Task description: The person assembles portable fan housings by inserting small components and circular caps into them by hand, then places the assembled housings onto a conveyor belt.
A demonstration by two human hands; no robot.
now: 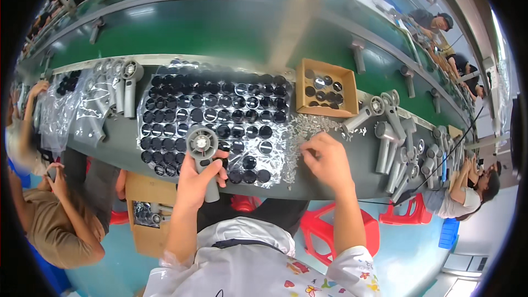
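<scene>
A grey handheld fan [211, 188] with a round head is gripped upright in my left hand [193, 182], fingers wrapped round its handle below the head. A dark round piece shows by the fingertips of that hand; whether the hand holds it, I cannot tell. My right hand [329, 160] is at the edge of a scattered pile of small pale parts [311, 125], its fingers curled toward the thumb. Anything between those fingertips is too small to make out. Rows of round black caps [210, 114] lie on a clear plastic sheet beyond my left hand.
A cardboard box [355, 105] holding more round caps stands behind the pale parts. Grey fans stand at the left [130, 85] and lie grouped at the right [388, 143]. Beyond runs a green conveyor belt [231, 27]. A co-worker [60, 220] sits at left; red stools [324, 231] stand below.
</scene>
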